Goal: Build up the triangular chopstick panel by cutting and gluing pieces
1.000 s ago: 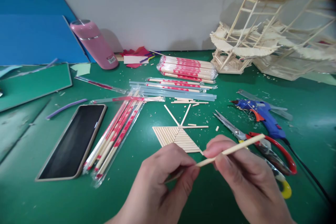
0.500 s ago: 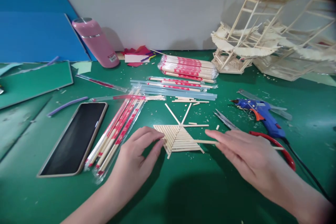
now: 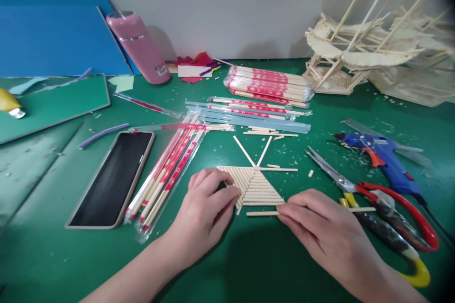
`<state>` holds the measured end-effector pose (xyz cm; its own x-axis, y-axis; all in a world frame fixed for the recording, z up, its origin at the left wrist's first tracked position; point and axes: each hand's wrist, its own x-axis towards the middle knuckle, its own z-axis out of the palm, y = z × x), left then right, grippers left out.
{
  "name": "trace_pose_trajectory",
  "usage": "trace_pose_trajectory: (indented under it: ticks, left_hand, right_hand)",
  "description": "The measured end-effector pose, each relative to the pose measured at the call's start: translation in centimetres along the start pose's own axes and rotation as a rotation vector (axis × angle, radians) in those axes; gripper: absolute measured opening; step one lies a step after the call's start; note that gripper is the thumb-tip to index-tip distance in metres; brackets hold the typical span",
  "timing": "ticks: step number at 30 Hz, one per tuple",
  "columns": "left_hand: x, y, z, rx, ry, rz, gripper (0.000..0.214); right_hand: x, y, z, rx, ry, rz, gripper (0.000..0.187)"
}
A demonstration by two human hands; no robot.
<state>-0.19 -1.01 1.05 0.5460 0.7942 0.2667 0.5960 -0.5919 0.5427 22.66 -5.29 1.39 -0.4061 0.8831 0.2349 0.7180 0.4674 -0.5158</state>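
A flat panel of wooden sticks (image 3: 263, 189), two of its wedges filled with rows and bare spokes reaching out at the back, lies on the green table. My left hand (image 3: 209, 203) pinches the panel's left edge between thumb and fingers. My right hand (image 3: 320, 227) grips a wooden stick (image 3: 261, 214), held level just in front of the panel's near edge. The stick's other end sticks out to the right past my fingers. Beyond my right hand lie red-handled scissors (image 3: 344, 182) and a tool with black and yellow handles (image 3: 384, 229), partly hidden.
Wrapped chopsticks (image 3: 170, 175) and a phone (image 3: 112, 180) lie left. A chopstick bundle (image 3: 266, 85) and bluish glue sticks (image 3: 256, 120) lie behind the panel. A blue glue gun (image 3: 377, 151) lies right, below a stick-built tower model (image 3: 341, 52). A pink bottle (image 3: 140, 47) leans back left.
My right hand has brought the stick from over the panel down to its near edge, with fingers now closed around it. The view has shifted, showing more of the scissors and the yellow-handled tool.
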Motion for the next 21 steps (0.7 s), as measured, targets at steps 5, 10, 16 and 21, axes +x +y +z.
trace_pose_trajectory:
  ticks: [5, 10, 16, 21]
  left_hand:
    - [0.0, 0.1, 0.1, 0.019, 0.01, -0.016, 0.021]
    - [0.0, 0.0, 0.1, 0.028, 0.008, -0.011, 0.021]
    - [-0.2, -0.1, 0.1, 0.007, -0.007, -0.002, 0.022]
    - [-0.2, -0.1, 0.1, -0.026, -0.017, -0.003, 0.022]
  right_hand:
    - [0.0, -0.2, 0.7, -0.08, 0.062, -0.002, 0.013]
    - [0.0, -0.3, 1.2, -0.107, 0.079, 0.007, 0.017]
    - [-0.2, -0.1, 1.4, -0.102, 0.06, 0.017, 0.018]
    - [-0.3, -0.2, 1.5, -0.103, 0.064, 0.026, 0.015]
